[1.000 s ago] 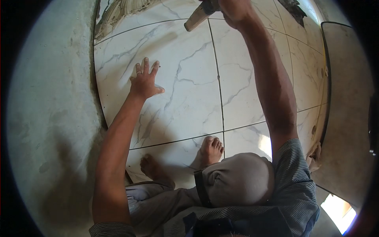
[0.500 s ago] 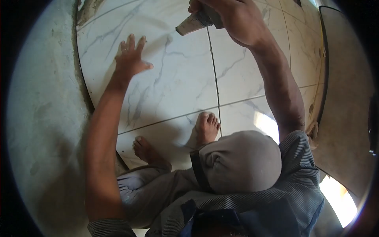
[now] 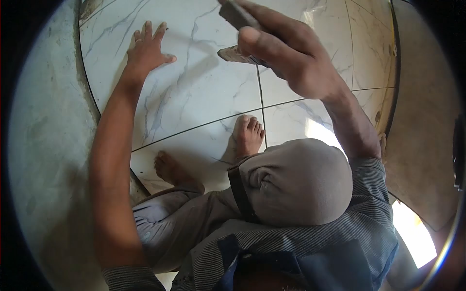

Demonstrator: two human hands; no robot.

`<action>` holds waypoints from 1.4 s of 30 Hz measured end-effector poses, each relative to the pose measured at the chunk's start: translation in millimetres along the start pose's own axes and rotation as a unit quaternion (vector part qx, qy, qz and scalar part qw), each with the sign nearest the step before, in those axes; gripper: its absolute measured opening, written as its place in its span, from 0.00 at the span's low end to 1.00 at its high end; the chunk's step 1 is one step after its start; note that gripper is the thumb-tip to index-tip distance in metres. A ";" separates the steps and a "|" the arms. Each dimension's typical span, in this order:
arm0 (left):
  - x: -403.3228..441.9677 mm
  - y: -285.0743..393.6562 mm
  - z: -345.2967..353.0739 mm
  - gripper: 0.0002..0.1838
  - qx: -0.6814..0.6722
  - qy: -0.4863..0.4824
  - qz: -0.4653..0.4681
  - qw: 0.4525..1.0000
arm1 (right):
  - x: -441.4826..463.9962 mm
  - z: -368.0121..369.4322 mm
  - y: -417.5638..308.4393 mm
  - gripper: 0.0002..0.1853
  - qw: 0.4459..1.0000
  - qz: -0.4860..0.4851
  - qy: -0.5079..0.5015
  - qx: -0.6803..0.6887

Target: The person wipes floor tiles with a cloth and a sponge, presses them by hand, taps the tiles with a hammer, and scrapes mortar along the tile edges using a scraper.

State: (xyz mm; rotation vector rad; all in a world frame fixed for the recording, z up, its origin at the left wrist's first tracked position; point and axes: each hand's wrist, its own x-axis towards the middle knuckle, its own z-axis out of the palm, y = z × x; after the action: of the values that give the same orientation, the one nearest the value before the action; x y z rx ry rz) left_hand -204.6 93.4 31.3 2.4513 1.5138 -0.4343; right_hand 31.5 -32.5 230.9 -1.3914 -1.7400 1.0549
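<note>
My left hand point(image 3: 146, 51) lies palm down on a white, grey-veined floor tile point(image 3: 194, 92), its fingers spread and a ring on one of them. Raised over the tiles at upper right, my right hand point(image 3: 296, 56) is closed around a hand tool point(image 3: 238, 15). This tool has a dark, block-like part and a worn, pale tapered end point(image 3: 232, 54) that points left. My fingers cover its middle, so its exact kind cannot be made out. A shadow from it falls across the tile between my hands.
A grey plastered wall point(image 3: 46, 121) runs along the left edge of the tiles. My bare feet point(image 3: 250, 136) stand on the tiles below my hands, with my bent knee point(image 3: 301, 179) close in front. A brown panel-like surface point(image 3: 427, 111) borders the right side.
My right hand has come lower in view and turned, showing more of the tool's dark part. My left hand stays flat on the tile, appearing slightly higher and further left as the view shifts.
</note>
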 end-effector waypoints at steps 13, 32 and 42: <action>-1.5 3.8 -2.1 0.58 0.040 -0.014 -0.013 0.999 | -26.2 9.7 -10.5 0.34 0.985 0.059 -0.157 0.033; -0.8 -6.0 19.7 0.58 -0.026 0.083 0.024 0.996 | 9.3 33.9 -22.6 0.34 0.971 0.075 -0.225 0.015; -9.3 4.0 -11.6 0.59 -0.025 -0.007 -0.003 1.000 | 98.1 -19.8 14.4 0.22 0.980 0.109 0.051 0.157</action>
State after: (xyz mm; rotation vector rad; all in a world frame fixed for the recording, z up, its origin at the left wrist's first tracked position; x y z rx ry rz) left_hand -203.5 88.0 45.6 2.4022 1.5076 -0.4081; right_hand 34.3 68.6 228.2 -1.4255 -1.3003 1.2891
